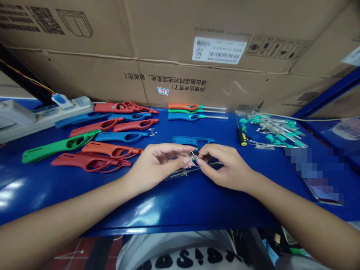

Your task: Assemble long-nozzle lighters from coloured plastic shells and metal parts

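Above the middle of the blue table, my left hand (153, 165) and my right hand (232, 165) meet at the fingertips. Between them is a thin white wire (192, 162), bent in loops, with a small dark piece and a bit of green beside it. My left thumb and fingers pinch this wired part from the left; my right thumb and forefinger pinch it from the right. Right under the hands lies a clear part with a thin rod (180, 173), partly hidden. Just behind the fingers rests an open blue lighter shell half (182, 140).
Several red, blue, green and orange lighter shells (107, 149) lie at left, beside a power strip (53, 114). Lighters with metal rods (185, 117) lie at the back. At right are a yellow-black screwdriver (242, 137), a pile of green-ended rods (278, 129) and a phone (323, 189). A cardboard box (168, 45) stands behind.
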The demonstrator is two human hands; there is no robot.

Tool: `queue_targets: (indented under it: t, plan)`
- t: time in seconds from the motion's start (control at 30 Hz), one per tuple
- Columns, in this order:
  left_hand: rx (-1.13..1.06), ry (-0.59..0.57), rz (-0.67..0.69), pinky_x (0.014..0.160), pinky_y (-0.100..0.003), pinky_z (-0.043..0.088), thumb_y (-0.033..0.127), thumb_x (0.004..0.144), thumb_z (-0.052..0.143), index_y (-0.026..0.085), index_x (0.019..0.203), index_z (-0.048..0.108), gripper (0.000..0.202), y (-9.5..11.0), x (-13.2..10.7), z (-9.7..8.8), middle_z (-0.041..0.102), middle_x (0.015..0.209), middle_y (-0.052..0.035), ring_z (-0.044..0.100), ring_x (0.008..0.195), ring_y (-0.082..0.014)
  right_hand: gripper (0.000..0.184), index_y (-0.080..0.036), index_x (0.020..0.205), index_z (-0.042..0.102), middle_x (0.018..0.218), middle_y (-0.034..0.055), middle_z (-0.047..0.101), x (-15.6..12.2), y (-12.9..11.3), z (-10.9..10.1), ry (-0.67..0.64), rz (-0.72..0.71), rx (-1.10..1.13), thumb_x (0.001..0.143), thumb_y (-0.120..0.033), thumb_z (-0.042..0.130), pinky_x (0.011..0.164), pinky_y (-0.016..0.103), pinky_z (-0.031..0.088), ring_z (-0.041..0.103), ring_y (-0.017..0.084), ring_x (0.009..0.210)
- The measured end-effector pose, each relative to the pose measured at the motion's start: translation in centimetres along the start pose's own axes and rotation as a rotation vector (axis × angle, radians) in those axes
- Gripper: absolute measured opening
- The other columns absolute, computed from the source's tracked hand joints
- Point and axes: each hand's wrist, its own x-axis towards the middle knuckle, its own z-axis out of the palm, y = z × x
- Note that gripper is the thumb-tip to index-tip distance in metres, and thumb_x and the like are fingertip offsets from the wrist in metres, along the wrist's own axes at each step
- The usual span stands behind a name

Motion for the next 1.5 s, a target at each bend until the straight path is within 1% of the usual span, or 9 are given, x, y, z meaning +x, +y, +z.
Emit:
queue_targets:
  t: [0.2,0.3,0.4,0.67,0.87,1.03,1.17,1.33,1.5]
  plan:
    - [0.131,-0.018,0.201,0.075,-0.022,0.059,0.015,0.082,0.075,0.022,0.095,0.08,0.016,-0.3,-0.1,0.0,0.077,0.094,-0.0019,0.072,0.083,-0.0133,0.007,-0.02,0.085,0.059,0.076,0.0007,0.066,0.1,-0.7,0.1,-0.074,0.025,0.129,0.092,-0.02,0.058,0.064,0.025,0.047,0.061,0.012,0.067]
    - [0.245,-0.039,0.315,0.072,-0.02,0.057,0.013,0.084,0.073,0.024,0.103,0.079,0.023,-0.3,-0.2,-0.2,0.074,0.094,-0.0024,0.07,0.082,-0.0121,0.01,-0.02,0.083,0.059,0.073,-0.0003,0.065,0.2,-1.0,0.0,-0.104,0.059,0.221,0.093,-0.021,0.059,0.063,0.024,0.048,0.059,0.011,0.065]
    - [0.322,-0.08,0.401,0.075,-0.022,0.055,0.011,0.087,0.07,0.025,0.11,0.077,0.028,-0.3,-0.3,-0.3,0.071,0.094,-0.0029,0.068,0.082,-0.0115,0.013,-0.02,0.084,0.062,0.074,0.0005,0.067,0.2,-1.2,-0.1,-0.153,0.099,0.322,0.095,-0.024,0.057,0.065,0.025,0.05,0.061,0.012,0.067]
    - [0.338,-0.185,0.47,0.078,-0.027,0.056,0.01,0.089,0.066,0.025,0.114,0.075,0.031,-0.1,-0.4,-0.6,0.067,0.098,-0.0051,0.066,0.087,-0.0139,0.012,-0.017,0.084,0.063,0.074,0.0004,0.066,0.0,-1.3,-0.3,-0.197,0.11,0.443,0.094,-0.022,0.059,0.067,0.023,0.049,0.06,0.011,0.068]
    - [0.338,-0.202,0.565,0.076,-0.024,0.057,0.01,0.087,0.069,0.019,0.11,0.076,0.026,-0.3,-0.3,-0.8,0.067,0.095,-0.0066,0.067,0.084,-0.0133,0.016,-0.015,0.082,0.062,0.072,0.0008,0.066,0.3,-1.4,-0.4,-0.237,0.131,0.536,0.095,-0.022,0.058,0.065,0.021,0.049,0.06,0.009,0.066]
    - [0.293,-0.169,0.519,0.074,-0.022,0.057,0.009,0.085,0.071,0.015,0.098,0.077,0.016,-0.4,-0.2,-0.5,0.07,0.089,-0.0056,0.068,0.079,-0.0117,0.017,-0.014,0.081,0.062,0.073,0.0024,0.067,0.2,-1.5,-0.4,-0.263,0.114,0.551,0.096,-0.021,0.057,0.067,0.023,0.05,0.062,0.01,0.068]
    - [0.152,-0.126,0.404,0.068,-0.021,0.059,0.011,0.085,0.07,0.015,0.091,0.076,0.008,-0.6,-0.2,-0.1,0.068,0.087,-0.0036,0.068,0.075,-0.0114,0.019,-0.013,0.08,0.064,0.075,0.0033,0.068,0.1,-1.4,-0.3,-0.259,0.073,0.521,0.097,-0.019,0.055,0.07,0.023,0.05,0.063,0.011,0.071]
    - [-0.05,-0.115,0.257,0.065,-0.02,0.06,0.014,0.087,0.069,0.014,0.087,0.073,0.004,-0.6,-0.3,0.2,0.068,0.086,-0.0015,0.069,0.068,-0.0095,0.02,-0.013,0.082,0.065,0.075,0.0027,0.066,0.1,-1.2,-0.2,-0.203,0.042,0.493,0.098,-0.02,0.054,0.07,0.024,0.049,0.062,0.011,0.072]
    - [-0.117,-0.113,0.191,0.065,-0.017,0.06,0.012,0.086,0.07,0.014,0.087,0.074,0.004,-0.6,-0.2,0.2,0.07,0.082,-0.0005,0.07,0.067,-0.008,0.022,-0.013,0.082,0.065,0.074,0.0037,0.065,0.2,-1.2,-0.3,-0.188,0.032,0.465,0.098,-0.02,0.053,0.069,0.025,0.049,0.062,0.012,0.072]
